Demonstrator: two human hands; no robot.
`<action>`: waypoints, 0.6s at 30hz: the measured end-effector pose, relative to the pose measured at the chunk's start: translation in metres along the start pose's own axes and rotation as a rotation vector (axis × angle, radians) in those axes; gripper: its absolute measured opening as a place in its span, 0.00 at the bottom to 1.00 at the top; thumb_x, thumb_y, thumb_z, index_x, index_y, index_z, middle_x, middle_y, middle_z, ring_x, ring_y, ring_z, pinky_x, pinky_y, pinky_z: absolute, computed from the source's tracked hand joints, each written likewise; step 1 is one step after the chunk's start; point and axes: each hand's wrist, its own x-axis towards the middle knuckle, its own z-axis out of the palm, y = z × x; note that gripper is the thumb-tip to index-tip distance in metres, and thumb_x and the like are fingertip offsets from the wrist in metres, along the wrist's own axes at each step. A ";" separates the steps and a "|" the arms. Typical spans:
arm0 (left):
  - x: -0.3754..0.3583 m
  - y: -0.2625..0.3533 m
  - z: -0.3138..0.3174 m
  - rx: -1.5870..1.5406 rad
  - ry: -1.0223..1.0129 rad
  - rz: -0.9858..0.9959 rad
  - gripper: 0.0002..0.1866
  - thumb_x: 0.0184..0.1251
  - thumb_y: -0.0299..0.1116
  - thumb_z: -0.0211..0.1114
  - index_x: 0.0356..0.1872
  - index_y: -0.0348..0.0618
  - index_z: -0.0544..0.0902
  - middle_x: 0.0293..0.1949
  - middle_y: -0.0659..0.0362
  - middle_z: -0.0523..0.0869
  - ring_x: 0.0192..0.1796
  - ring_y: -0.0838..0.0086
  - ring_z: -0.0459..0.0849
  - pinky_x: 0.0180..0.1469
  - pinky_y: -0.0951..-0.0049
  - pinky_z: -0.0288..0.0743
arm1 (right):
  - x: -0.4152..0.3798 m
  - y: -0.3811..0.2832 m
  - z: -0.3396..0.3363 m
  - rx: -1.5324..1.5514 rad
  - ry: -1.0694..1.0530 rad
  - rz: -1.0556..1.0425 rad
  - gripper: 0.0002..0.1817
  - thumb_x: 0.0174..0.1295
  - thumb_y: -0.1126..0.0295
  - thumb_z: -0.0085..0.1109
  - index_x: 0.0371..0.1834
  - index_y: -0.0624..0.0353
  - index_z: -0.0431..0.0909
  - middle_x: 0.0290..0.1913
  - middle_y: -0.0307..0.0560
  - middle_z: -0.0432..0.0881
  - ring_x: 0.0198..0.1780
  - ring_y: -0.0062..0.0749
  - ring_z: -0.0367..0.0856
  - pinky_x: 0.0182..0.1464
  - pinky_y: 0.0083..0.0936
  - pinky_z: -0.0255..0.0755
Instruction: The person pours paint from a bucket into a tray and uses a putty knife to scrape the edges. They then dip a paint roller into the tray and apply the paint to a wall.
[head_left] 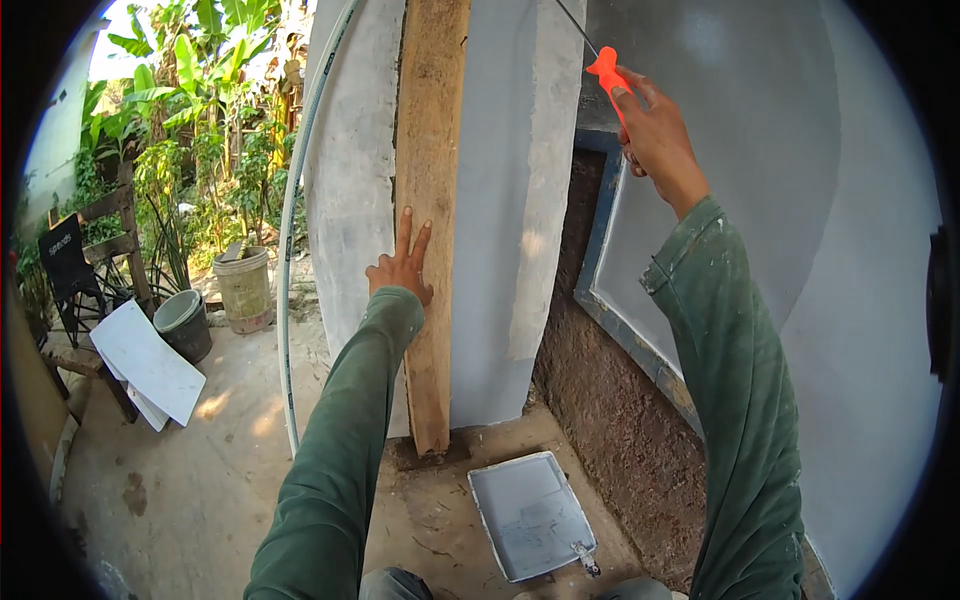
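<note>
My left hand (402, 268) rests with spread fingers against an upright wooden plank (432, 120), which stands in front of the pillar. My right hand (658, 140) is raised at the upper right, closed round the orange handle of a paint roller (607, 72). Its thin metal rod runs up and left out of the frame, so the roller end is hidden. Beside the plank the pillar shows a smooth grey painted strip (490, 200) and a rougher pale edge. On the ground below sits a paint tray (525, 505) coated with grey paint.
A pale hose (288, 250) hangs left of the pillar. Further left are two buckets (243, 290), white sheets (150, 360) and a black folding chair (68, 262). On the right, a blue-grey framed ledge (640, 350) juts from the grey wall (740, 150) above rough brown masonry.
</note>
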 end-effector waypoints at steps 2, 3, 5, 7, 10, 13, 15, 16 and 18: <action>-0.002 0.001 -0.003 0.028 -0.027 0.018 0.56 0.58 0.37 0.69 0.79 0.71 0.36 0.79 0.64 0.21 0.47 0.63 0.84 0.44 0.62 0.77 | -0.010 0.011 0.001 -0.033 -0.014 0.015 0.25 0.71 0.59 0.48 0.71 0.47 0.68 0.23 0.37 0.73 0.18 0.19 0.68 0.19 0.24 0.66; -0.002 0.001 -0.003 0.030 -0.031 0.019 0.56 0.58 0.37 0.69 0.79 0.71 0.36 0.79 0.64 0.21 0.47 0.63 0.84 0.44 0.62 0.77 | -0.015 0.016 0.001 -0.032 -0.015 0.020 0.25 0.71 0.59 0.48 0.71 0.47 0.68 0.23 0.37 0.73 0.18 0.19 0.68 0.19 0.24 0.66; -0.002 0.002 -0.001 0.038 -0.018 0.011 0.56 0.58 0.36 0.69 0.79 0.71 0.37 0.79 0.65 0.21 0.46 0.64 0.84 0.44 0.63 0.77 | -0.027 0.028 0.003 -0.046 -0.061 0.047 0.25 0.71 0.59 0.48 0.71 0.49 0.68 0.27 0.41 0.76 0.20 0.22 0.70 0.26 0.28 0.72; -0.001 0.001 0.000 0.041 -0.017 0.012 0.56 0.58 0.36 0.69 0.79 0.71 0.36 0.79 0.65 0.21 0.46 0.64 0.84 0.44 0.64 0.77 | -0.040 0.043 0.006 -0.072 -0.049 0.020 0.25 0.71 0.60 0.48 0.71 0.50 0.67 0.32 0.46 0.79 0.25 0.27 0.75 0.34 0.31 0.75; 0.000 0.001 0.001 0.040 -0.012 0.014 0.56 0.57 0.35 0.69 0.79 0.71 0.36 0.79 0.64 0.22 0.46 0.63 0.84 0.43 0.64 0.77 | -0.061 0.073 0.013 -0.133 -0.017 -0.059 0.25 0.71 0.61 0.47 0.71 0.51 0.67 0.45 0.54 0.83 0.38 0.38 0.82 0.49 0.35 0.75; -0.001 0.001 0.000 0.036 -0.013 0.017 0.57 0.57 0.35 0.69 0.79 0.71 0.36 0.79 0.64 0.23 0.45 0.63 0.84 0.43 0.63 0.77 | -0.091 0.093 0.017 -0.138 -0.017 -0.096 0.25 0.71 0.62 0.47 0.70 0.52 0.66 0.55 0.60 0.81 0.52 0.49 0.82 0.58 0.37 0.71; 0.000 0.001 0.003 0.033 -0.015 0.019 0.57 0.57 0.35 0.69 0.79 0.71 0.36 0.79 0.64 0.23 0.45 0.63 0.84 0.43 0.63 0.77 | -0.113 0.100 0.016 -0.111 -0.037 -0.085 0.24 0.72 0.62 0.46 0.70 0.51 0.66 0.59 0.61 0.79 0.57 0.54 0.80 0.60 0.37 0.70; 0.001 0.001 0.005 0.021 0.005 0.013 0.58 0.54 0.36 0.71 0.78 0.73 0.38 0.80 0.64 0.24 0.47 0.59 0.85 0.45 0.61 0.80 | -0.124 0.101 0.013 -0.085 -0.077 -0.032 0.24 0.72 0.64 0.46 0.70 0.51 0.66 0.60 0.61 0.78 0.58 0.55 0.80 0.60 0.38 0.70; 0.003 0.001 0.006 0.013 0.024 0.009 0.59 0.51 0.38 0.74 0.78 0.75 0.40 0.80 0.64 0.26 0.48 0.55 0.85 0.47 0.59 0.82 | -0.144 0.106 0.011 -0.056 -0.115 0.022 0.24 0.72 0.65 0.46 0.71 0.51 0.65 0.61 0.61 0.78 0.59 0.56 0.79 0.61 0.40 0.70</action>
